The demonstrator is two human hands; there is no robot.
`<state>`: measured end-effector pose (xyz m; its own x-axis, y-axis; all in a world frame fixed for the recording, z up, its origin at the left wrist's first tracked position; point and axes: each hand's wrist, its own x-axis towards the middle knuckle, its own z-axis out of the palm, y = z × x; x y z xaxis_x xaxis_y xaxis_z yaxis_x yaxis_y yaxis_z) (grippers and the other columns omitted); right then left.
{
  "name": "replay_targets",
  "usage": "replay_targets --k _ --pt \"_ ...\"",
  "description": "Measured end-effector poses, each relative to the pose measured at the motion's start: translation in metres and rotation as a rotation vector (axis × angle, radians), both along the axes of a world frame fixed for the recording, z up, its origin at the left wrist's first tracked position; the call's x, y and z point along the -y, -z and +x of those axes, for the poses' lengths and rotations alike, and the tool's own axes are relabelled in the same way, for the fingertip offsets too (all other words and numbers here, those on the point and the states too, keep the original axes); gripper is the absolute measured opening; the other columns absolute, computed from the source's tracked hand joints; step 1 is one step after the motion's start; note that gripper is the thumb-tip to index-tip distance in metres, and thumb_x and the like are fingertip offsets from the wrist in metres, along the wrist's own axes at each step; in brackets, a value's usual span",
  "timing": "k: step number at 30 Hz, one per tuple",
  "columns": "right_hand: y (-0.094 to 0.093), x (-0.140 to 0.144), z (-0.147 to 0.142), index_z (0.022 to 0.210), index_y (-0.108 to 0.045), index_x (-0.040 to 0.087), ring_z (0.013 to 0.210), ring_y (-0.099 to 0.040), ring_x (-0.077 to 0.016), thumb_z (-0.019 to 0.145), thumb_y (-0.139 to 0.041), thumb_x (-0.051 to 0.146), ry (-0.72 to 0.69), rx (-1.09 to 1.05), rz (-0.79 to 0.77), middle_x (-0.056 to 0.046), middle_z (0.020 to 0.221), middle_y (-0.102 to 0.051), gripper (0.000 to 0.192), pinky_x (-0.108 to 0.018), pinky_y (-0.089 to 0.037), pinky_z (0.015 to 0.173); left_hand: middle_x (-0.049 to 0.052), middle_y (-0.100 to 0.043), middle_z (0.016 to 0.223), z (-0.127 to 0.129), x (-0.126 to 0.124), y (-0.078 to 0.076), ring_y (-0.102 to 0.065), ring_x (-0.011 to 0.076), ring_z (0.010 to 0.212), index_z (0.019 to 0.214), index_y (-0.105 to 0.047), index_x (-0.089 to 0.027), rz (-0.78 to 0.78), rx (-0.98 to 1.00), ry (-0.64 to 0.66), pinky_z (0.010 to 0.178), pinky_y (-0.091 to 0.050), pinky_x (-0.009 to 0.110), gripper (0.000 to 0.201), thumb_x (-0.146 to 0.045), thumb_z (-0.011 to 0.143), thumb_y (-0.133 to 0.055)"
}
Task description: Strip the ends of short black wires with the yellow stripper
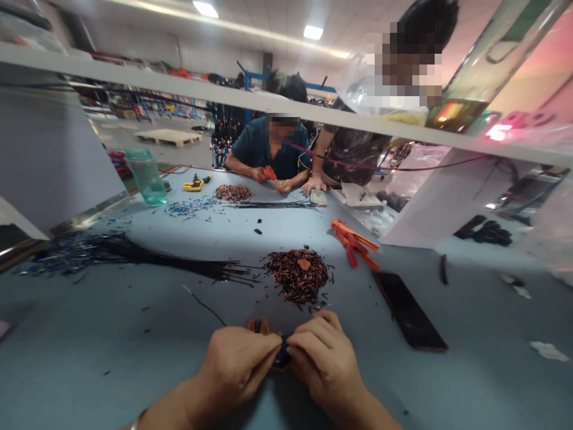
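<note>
My left hand (239,361) and my right hand (329,361) meet low in the middle, both closed with thumb and fingers pinched together. Between the fingertips shows a dark blue and orange object (282,353); its orange prongs stick up behind my left hand. The fingers cover most of it, so its kind and whatever else is pinched are hidden. A thin black wire (208,307) with a bare-looking tip runs up and left from behind my left hand; I cannot tell whether that hand holds it. Beyond my hands lies a pile of short black and copper wire pieces (298,278).
A bundle of black wires (174,261) stretches left of the pile. To the right lie orange-red hand tools (353,242) and a dark phone (409,310). A green bottle (145,179) stands far left. Across the table are two people, one holding an orange-red tool (269,173).
</note>
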<state>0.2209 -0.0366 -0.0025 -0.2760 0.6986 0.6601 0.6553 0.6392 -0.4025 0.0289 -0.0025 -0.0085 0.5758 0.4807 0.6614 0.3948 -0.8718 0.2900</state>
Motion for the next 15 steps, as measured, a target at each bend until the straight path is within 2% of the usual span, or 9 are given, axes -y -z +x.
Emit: replay_targets --k 6,10,13,15 --pt "-0.009 0.001 0.006 0.074 -0.058 0.019 0.061 -0.057 -0.0145 0.085 -0.054 0.013 -0.022 -0.103 -0.133 0.000 0.064 -0.063 0.013 -0.033 -0.038 0.071 -0.001 -0.068 0.062 0.000 -0.003 -0.002 -0.060 0.0121 0.050 0.090 -0.063 -0.019 -0.082 0.069 -0.002 0.052 -0.041 0.023 0.010 -0.016 0.090 -0.053" --pt "-0.010 0.002 0.010 0.068 -0.061 0.019 0.059 -0.057 -0.0155 0.087 -0.055 0.022 0.063 -0.233 -0.285 -0.001 0.061 -0.062 0.020 -0.031 -0.040 0.066 -0.001 -0.063 0.058 -0.002 -0.003 0.000 -0.055 0.0125 0.046 0.089 -0.063 -0.019 -0.065 0.073 -0.037 0.049 -0.039 0.024 0.012 -0.016 0.090 -0.052" --pt "-0.009 0.000 0.015 0.065 -0.063 0.019 0.062 -0.058 -0.0172 0.085 -0.058 0.029 0.150 -0.369 -0.440 -0.001 0.063 -0.065 0.023 -0.028 -0.041 0.060 -0.001 -0.068 0.062 -0.004 -0.005 0.002 -0.060 0.0127 0.049 0.094 -0.064 -0.019 -0.029 0.092 -0.052 0.052 -0.042 0.023 0.013 -0.015 0.090 -0.052" --pt "-0.010 -0.003 0.022 0.065 -0.062 0.019 0.063 -0.058 -0.0184 0.084 -0.058 0.033 0.251 -0.431 -0.514 -0.001 0.062 -0.064 0.024 -0.028 -0.042 0.059 0.000 -0.072 0.067 -0.006 -0.009 0.002 -0.065 0.0123 0.053 0.094 -0.066 -0.019 -0.050 0.132 -0.122 0.054 -0.045 0.021 0.013 -0.016 0.090 -0.054"
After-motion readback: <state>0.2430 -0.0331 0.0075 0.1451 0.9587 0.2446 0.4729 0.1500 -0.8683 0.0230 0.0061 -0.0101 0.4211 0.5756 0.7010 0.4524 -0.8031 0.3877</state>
